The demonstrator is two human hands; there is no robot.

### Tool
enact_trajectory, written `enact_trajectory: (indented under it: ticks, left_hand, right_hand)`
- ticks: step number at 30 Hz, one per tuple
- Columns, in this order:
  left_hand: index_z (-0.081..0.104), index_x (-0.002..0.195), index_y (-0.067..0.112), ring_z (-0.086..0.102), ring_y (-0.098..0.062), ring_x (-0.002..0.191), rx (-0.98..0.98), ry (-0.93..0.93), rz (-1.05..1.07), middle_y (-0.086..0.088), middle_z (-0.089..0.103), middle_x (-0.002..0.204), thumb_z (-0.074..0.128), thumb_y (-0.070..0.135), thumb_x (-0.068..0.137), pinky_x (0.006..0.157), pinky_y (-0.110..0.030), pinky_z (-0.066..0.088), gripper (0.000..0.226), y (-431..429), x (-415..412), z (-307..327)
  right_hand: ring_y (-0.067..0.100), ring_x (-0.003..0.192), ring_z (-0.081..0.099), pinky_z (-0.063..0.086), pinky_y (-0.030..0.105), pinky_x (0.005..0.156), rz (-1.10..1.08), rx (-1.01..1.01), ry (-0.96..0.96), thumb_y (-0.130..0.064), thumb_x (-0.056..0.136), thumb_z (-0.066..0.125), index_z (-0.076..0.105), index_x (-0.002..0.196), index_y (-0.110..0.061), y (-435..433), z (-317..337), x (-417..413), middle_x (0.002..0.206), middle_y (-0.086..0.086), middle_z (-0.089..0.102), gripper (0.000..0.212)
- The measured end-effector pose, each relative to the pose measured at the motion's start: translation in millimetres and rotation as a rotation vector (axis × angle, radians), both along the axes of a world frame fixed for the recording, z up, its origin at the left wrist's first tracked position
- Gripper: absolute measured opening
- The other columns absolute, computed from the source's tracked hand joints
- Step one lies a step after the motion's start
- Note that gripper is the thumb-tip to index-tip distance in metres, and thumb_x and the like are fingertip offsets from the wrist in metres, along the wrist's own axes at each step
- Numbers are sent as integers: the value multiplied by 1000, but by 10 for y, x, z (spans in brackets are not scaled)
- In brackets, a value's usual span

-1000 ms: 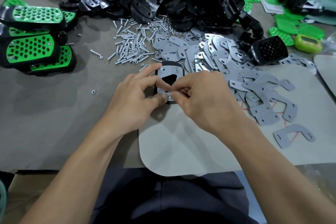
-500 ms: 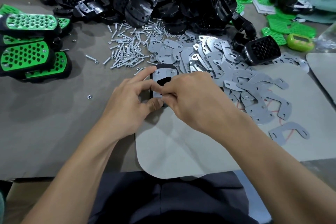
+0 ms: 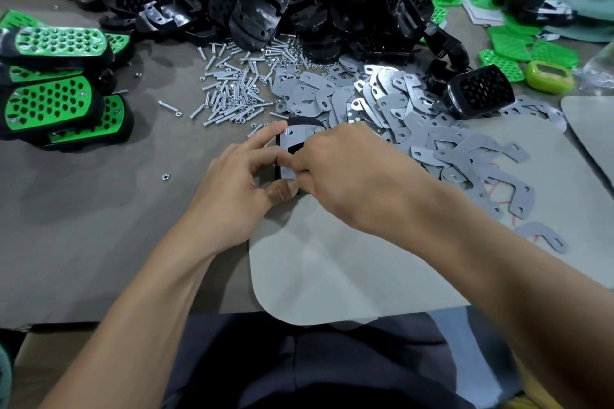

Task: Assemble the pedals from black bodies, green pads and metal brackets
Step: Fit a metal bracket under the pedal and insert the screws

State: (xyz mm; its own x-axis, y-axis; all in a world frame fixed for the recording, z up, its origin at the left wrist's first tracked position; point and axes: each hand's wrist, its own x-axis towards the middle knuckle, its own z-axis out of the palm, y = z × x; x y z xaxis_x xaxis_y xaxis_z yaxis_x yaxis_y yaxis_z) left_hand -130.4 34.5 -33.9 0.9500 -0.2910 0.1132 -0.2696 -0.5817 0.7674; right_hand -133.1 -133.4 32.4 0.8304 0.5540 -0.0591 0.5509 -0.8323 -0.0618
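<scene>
— What does the person work on?
— A brown table (image 3: 83, 226), with a grey mat (image 3: 349, 276) lying at its near edge.
— And the stock?
— A heap of black bodies (image 3: 292, 10) at the far side. In front of it and to the right, loose brackets (image 3: 415, 116) spill onto the mat. Finished pedals (image 3: 50, 106) are stacked at the left, and green pads (image 3: 531, 50) lie at the far right. Screws (image 3: 232, 90) are scattered between the heap and the hands.
— What are the hands doing?
— The left hand (image 3: 232, 189) grips a body (image 3: 300, 124) at the mat's far left corner, index finger along its far edge, thumb at its near end. The right hand (image 3: 352, 169) comes over from the right, its curled fingertips pinching at the bracket (image 3: 292, 143) that lies on that body. Whether they also hold a small part cannot be told.
— Anything smaller?
— Two screw ends show at the bracket's far corners, and one nut (image 3: 164, 177) lies alone on the table, left of the hands.
</scene>
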Motion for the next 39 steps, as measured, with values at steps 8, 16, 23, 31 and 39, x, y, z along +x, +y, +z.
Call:
enact_trajectory:
  ticks: [8,16,23,31,39]
  left_hand:
    - [57,92,62,45,-18,138,39,-5,8,39,30,147,70,42,81,113,-44,32,26,-11,-34,17]
    - [63,92,60,42,-15,137,54,-16,31,44,27,145,80,28,89,111,-40,30,37,-3,-40,18]
    - [56,89,64,42,-19,141,59,-17,15,40,28,146,79,34,88,115,-48,30,38,-21,-47,38]
    - [52,109,69,42,-16,134,83,-28,34,44,26,143,78,37,88,110,-44,30,47,-27,-40,3]
    - [48,105,73,46,-17,131,67,-32,35,41,31,145,77,40,91,109,-46,33,46,-22,-67,-5]
  right_hand:
    - [17,62,50,39,38,58,-106,304,78,-31,103,45,49,68,-19,-197,-79,-12,63,-3,51,38]
    - [-1,63,54,35,11,59,-212,554,83,-5,83,58,79,82,-26,-344,-234,-107,68,-15,63,29]
    - [12,64,52,40,15,60,-197,672,123,-5,85,62,80,103,-32,-326,-290,-199,65,-13,58,37]
    - [20,77,61,48,32,71,-301,325,-31,-22,90,59,78,97,-27,-44,-171,-259,85,-4,69,21]
    - [23,69,45,18,29,49,-328,71,-116,-20,97,54,69,104,-22,153,-121,-396,80,-4,46,17]
